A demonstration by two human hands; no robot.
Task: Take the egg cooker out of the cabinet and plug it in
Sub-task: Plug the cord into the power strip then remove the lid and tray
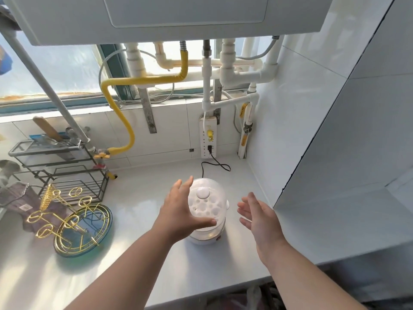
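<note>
1. Egg cooker (206,217) upright on white counter (138,253), clear domed lid on, white knob on top, base w/ small red spot at front.
2. Black cord (215,163) runs from behind cooker up to white power strip (208,136) on tiled wall; black plug seated in lower socket. Yellow plug in a socket higher up.
3. Left hand (178,211): fingers spread, straight, at left side of lid; thumb across front of lid. Contact vs. hover – can't tell. Not gripping.
4. Right hand (259,217): open, fingers relaxed, palm facing cooker, clear gap to it, holds nothing.
5. Left of cooker: gold wire rack (64,220) on blue plate (89,247); black wire shelf (60,166) behind; yellow gas hose (125,104) on wall.
</note>
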